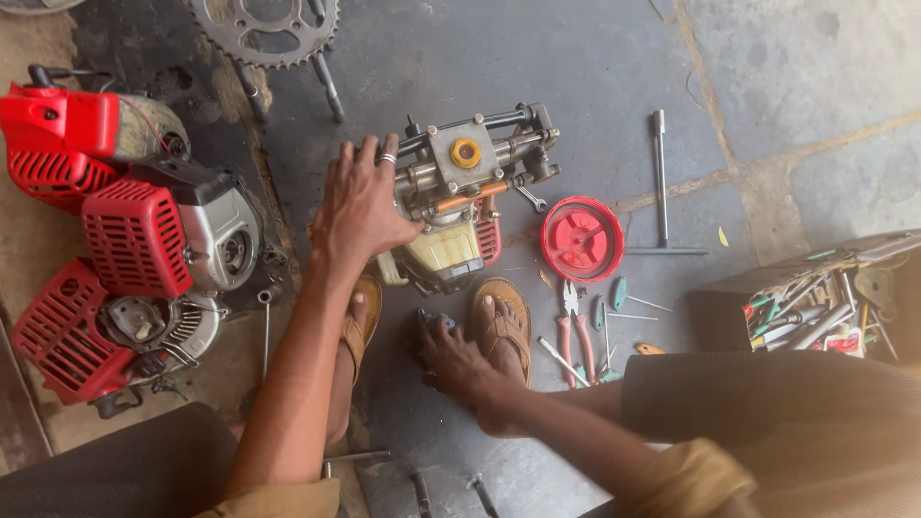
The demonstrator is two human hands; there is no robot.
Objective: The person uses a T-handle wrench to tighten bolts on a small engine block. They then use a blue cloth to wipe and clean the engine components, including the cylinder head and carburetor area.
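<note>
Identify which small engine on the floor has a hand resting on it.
The middle engine with the yellow tank, under the left hand; the red-covered engines lie untouched beside it.

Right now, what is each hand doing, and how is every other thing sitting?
left hand: open, flat on the small engine.
right hand: low by the sandalled foot, grip unclear.
small engine: on the floor, cover off, metal parts showing.
red round cover: off, lying flat.
pliers: lying on the floor, shut.
T-handle wrench: lying flat.
toolbox: open, full of tools.
red engines: piled together.

Mustard sleeves, dark trousers, tan sandals [499, 321], a silver ring [386, 159].
</note>
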